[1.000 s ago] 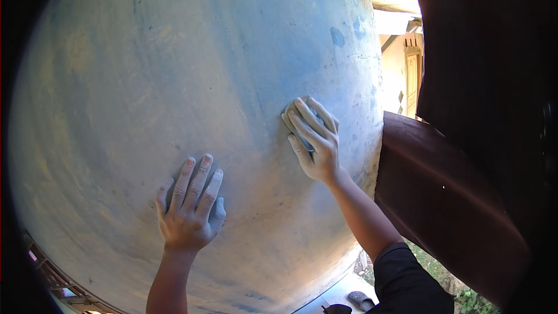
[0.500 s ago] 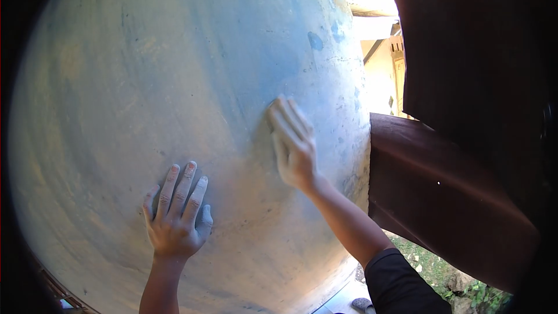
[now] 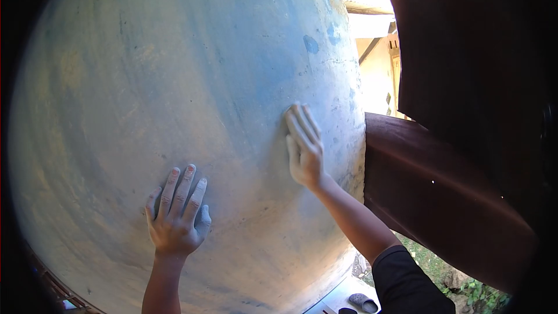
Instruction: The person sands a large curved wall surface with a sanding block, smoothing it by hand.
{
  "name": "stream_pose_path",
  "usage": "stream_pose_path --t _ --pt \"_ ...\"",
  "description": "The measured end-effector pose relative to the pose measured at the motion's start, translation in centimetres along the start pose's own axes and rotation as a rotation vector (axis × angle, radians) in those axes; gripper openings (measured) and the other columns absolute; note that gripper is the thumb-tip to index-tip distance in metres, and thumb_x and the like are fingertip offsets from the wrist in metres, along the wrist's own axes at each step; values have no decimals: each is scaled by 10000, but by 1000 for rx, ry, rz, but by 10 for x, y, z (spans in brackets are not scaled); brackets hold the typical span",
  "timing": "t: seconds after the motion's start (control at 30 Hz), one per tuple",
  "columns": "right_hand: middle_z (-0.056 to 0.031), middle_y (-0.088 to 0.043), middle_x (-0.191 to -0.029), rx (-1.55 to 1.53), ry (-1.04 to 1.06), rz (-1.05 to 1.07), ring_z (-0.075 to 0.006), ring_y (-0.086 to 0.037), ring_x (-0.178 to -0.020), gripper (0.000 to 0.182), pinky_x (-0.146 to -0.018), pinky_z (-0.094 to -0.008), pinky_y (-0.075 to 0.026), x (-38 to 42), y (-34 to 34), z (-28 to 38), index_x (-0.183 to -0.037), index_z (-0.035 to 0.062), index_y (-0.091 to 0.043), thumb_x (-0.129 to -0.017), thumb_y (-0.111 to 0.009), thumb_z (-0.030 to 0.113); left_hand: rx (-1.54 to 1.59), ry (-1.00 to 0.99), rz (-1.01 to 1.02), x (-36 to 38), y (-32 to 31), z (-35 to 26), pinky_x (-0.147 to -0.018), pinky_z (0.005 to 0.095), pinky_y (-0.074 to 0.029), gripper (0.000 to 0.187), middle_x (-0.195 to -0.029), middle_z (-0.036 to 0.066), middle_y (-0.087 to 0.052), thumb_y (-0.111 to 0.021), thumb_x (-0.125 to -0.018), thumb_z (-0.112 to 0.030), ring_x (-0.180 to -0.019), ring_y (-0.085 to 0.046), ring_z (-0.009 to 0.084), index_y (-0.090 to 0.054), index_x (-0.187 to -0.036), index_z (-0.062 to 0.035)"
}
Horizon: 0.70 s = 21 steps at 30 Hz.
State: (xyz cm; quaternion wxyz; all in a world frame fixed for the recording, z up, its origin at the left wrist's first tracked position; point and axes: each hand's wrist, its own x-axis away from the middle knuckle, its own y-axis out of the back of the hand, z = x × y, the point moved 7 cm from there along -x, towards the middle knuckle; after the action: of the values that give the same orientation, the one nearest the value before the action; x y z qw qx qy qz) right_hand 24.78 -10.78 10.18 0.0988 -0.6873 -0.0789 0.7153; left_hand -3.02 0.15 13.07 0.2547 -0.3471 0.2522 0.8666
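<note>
A big rounded surface [image 3: 192, 70], painted in faded blue and chalky beige, bulges up in front of me. My left hand [image 3: 175, 215] rests on its lower part, fingers spread, holding nothing. Higher and to the right, my right hand [image 3: 305, 145] presses against the same surface. Its fingers are long and pressed together, the thumb below them, and the palm side faces the surface. Whatever may lie under those fingers is hidden. Pale dust coats both hands. A darker blue patch [image 3: 311, 44] shows above my right hand.
Dark brown sheets [image 3: 442, 180] stand close by my right arm, beside the rounded surface. A grey shoe [image 3: 363, 303] lies on pale floor tiles [image 3: 334, 301] at the bottom. Grass and leaves [image 3: 485, 298] show at lower right, and a building [image 3: 378, 70] behind.
My right hand has slid a little to the right and slightly down along the surface. The left hand stays in place. More of the shoe shows at the bottom.
</note>
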Motion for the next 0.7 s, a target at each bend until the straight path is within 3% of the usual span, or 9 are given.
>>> stream_pose_path --t 0.1,0.3,0.37,0.4,0.53,0.7 --pt "-147 -593 -1545 -50 35 97 -359 -493 -1486 400 -1205 -472 -392 2 2 5 -1407 24 -674 -1009 -654 57 14 11 -2 -1 0 2 -1169 487 -351 533 -1607 42 -554 -682 -882 -238 -1509 -473 263 -634 -1413 -229" --pt "-157 -600 -1536 -21 -5 62 -362 -495 -1486 384 -1201 -476 -392 -2 5 6 -1409 29 -674 -1032 -611 63 41 15 -19 0 1 3 -1157 476 -359 549 -1598 29 -564 -704 -859 -227 -1498 -487 250 -638 -1404 -235" --pt "-220 -590 -1525 13 -115 -7 -380 -485 -1492 374 -1217 -483 -380 -3 6 7 -1404 -36 -658 -1047 -565 29 54 24 -27 -1 2 3 -1154 472 -361 553 -1596 27 -567 -713 -852 -220 -1495 -492 248 -641 -1399 -236" --pt "-158 -574 -1563 10 -90 -14 -352 -457 -1516 408 -1228 -481 -365 1 2 12 -1434 39 -660 -1031 -618 81 57 31 -34 -1 2 3 -1154 469 -362 554 -1591 26 -572 -720 -847 -217 -1492 -495 247 -644 -1395 -237" --pt "-138 -587 -1553 1 89 206 -331 -482 -1499 427 -1216 -465 -373 19 -7 40 -1427 70 -675 -1002 -669 115 80 45 -42 -1 4 4 -1154 465 -363 548 -1581 25 -584 -731 -840 -217 -1488 -500 243 -656 -1382 -237" --pt "-130 -601 -1539 18 87 170 -322 -509 -1477 412 -1205 -457 -384 18 -5 44 -1414 73 -683 -1004 -668 105 74 32 -44 0 5 3 -1156 463 -363 546 -1579 26 -585 -727 -846 -226 -1486 -502 241 -659 -1387 -233"
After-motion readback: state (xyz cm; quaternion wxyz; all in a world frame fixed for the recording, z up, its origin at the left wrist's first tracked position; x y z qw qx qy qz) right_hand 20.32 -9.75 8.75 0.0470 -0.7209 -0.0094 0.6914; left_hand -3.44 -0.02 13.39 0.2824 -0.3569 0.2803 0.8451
